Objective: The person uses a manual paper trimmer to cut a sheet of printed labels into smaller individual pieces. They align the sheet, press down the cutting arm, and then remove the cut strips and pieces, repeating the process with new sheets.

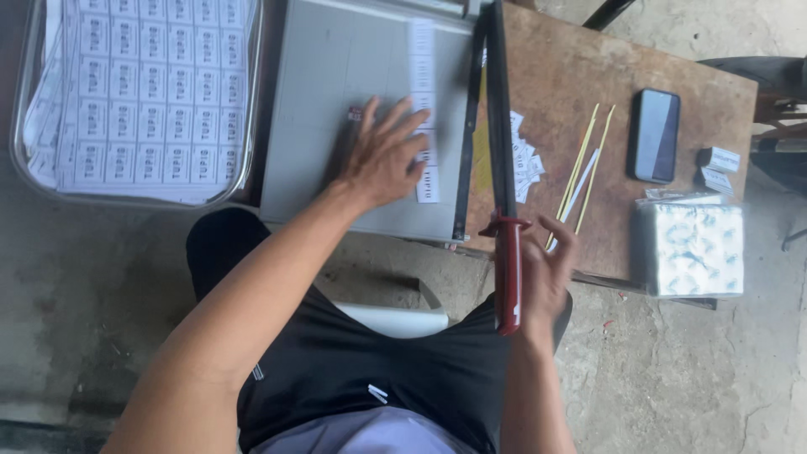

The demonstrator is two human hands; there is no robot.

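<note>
The label strip (pixel 424 109), a narrow white column of printed labels, lies on the grey cutter (pixel 353 126) along its right edge, just beside the black blade arm (pixel 498 118). The left hand (pixel 382 155) rests flat on the cutter bed with fingers spread wide, fingertips pressing the lower part of the strip. The right hand (pixel 542 269) is loosely open beside the red handle (pixel 508 273) at the near end of the blade arm, fingers apart; whether it touches the handle cannot be told. The cutter sits at the left end of the wooden bench (pixel 572 76), its near edge overhanging slightly. Right of the blade arm lies a small heap of cut labels (pixel 525 160), then thin yellow sticks (pixel 584 164) lying lengthwise toward the near edge. Further right a dark phone (pixel 655 134) lies face up, and at the right edge a white patterned packet (pixel 691 248) fills the near corner with small boxes (pixel 717 166) just beyond it. Left of the cutter, off the bench, a metal tray (pixel 18 126) holds uncut label sheets (pixel 143 92).
</note>
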